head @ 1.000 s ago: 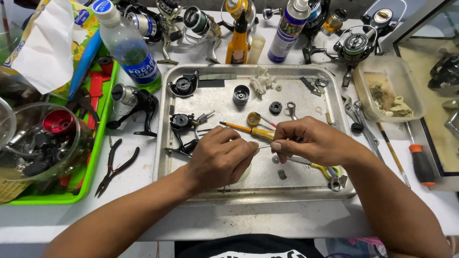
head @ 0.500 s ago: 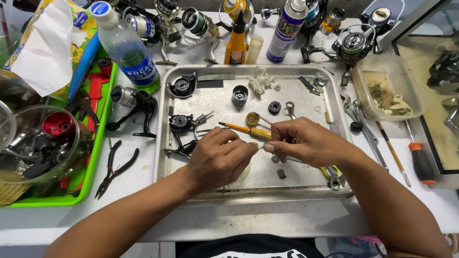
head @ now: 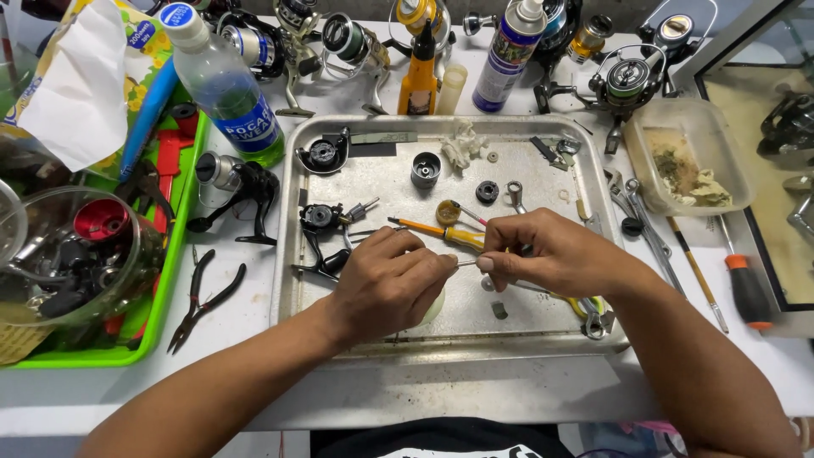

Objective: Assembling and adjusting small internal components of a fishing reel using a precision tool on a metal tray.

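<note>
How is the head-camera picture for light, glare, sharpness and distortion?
Head view: even, bright light with soft shadows under both hands, left hand and right hand; mild glare on the dull metal tray; sharp centre; edges bow, the white tabletop curving.

The tray is dull, scuffed metal, smeared with grease; the thin pin between the left hand and right hand looks like bright metal, though it is too small to be sure; the bottle is clear glossy plastic; the pliers are matt black; the bin is shiny green plastic; the desk is smooth white; the wrench is polished steel.
</note>
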